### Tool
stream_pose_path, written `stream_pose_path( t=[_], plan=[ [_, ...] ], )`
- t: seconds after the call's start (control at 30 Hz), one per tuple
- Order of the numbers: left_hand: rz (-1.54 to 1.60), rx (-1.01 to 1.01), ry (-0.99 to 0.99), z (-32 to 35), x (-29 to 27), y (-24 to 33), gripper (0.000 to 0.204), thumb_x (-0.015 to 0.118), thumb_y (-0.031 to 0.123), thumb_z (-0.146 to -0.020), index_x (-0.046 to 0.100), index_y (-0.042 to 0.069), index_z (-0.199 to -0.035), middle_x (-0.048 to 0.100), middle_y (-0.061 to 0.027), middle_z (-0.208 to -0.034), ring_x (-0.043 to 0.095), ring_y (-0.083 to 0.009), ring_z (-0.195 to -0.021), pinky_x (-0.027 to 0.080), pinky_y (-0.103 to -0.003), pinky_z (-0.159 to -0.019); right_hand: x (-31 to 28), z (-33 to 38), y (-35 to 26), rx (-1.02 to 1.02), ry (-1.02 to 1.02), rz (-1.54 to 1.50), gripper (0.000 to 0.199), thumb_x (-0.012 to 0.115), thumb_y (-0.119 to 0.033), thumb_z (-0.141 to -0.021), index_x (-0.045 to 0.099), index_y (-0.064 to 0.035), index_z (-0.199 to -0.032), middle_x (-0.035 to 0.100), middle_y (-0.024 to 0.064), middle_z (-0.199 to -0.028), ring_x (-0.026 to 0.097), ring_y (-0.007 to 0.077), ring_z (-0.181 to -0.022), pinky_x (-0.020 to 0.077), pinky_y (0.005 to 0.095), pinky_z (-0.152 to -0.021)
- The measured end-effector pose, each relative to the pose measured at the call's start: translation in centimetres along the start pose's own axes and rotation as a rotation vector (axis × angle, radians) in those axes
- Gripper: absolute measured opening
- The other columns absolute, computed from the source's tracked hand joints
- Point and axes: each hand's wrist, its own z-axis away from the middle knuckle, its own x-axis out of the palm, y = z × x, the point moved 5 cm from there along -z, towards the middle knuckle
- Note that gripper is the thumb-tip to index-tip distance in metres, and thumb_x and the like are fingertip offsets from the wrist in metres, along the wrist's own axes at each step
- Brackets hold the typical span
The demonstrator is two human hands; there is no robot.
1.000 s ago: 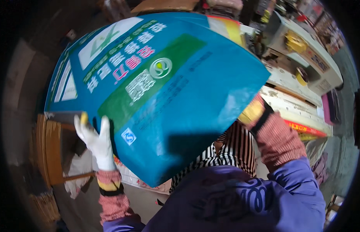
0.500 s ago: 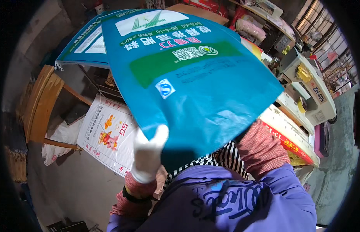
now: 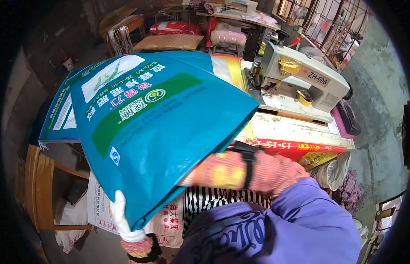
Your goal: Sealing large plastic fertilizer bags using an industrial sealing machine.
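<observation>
A large blue-green woven plastic sack with white and red print lies slanting across the view, its open mouth toward me. White-gloved, my left hand grips the near left corner of that mouth, thumb on top of the plastic. My right forearm, in a red checked sleeve with yellow patches and a black strap, reaches in at the mouth. The sack hides my right hand and its fingers. Another blue-green sack lies beneath, showing at the left.
To the right, a cream sewing machine stands on a table beside a purple box. Red and white sacking hangs at the table's near edge. A wooden chair is at left; white printed sacks lie below the work.
My left hand has moved left and nearer with the sack's corner. My right arm has swung left into the sack's mouth. The view has turned right, showing more of the sewing machine.
</observation>
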Motion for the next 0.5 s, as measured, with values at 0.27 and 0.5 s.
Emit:
stream_pose_path(
  t=[0.27,0.5],
  plan=[
    [-0.161,-0.228,0.028,-1.1,-1.4,-2.0,0.044,0.048,0.029,-0.098,0.05,-0.006,-0.125,0.057,-0.0145,-0.12,0.059,-0.0189,-0.1,0.048,-0.03,-0.084,-14.2,8.3,2.6,0.301,0.436,-0.316,0.029,0.061,-0.018,-0.088,0.062,-0.0114,-0.116,0.067,0.0121,-0.1,0.067,0.0265,-0.087,0.0531,0.0337,-0.076],
    [-0.127,-0.233,0.029,1.7,-4.0,-5.0,0.04,0.06,0.026,-0.093,0.053,0.002,-0.124,0.06,-0.0031,-0.108,0.056,-0.0135,-0.091,0.046,-0.03,-0.081,-7.3,10.7,17.2,0.88,0.156,-0.039,0.04,0.06,-0.024,-0.09,0.058,-0.0212,-0.13,0.068,0.0125,-0.097,0.062,0.0177,-0.079,0.0485,0.0289,-0.071]
  ],
)
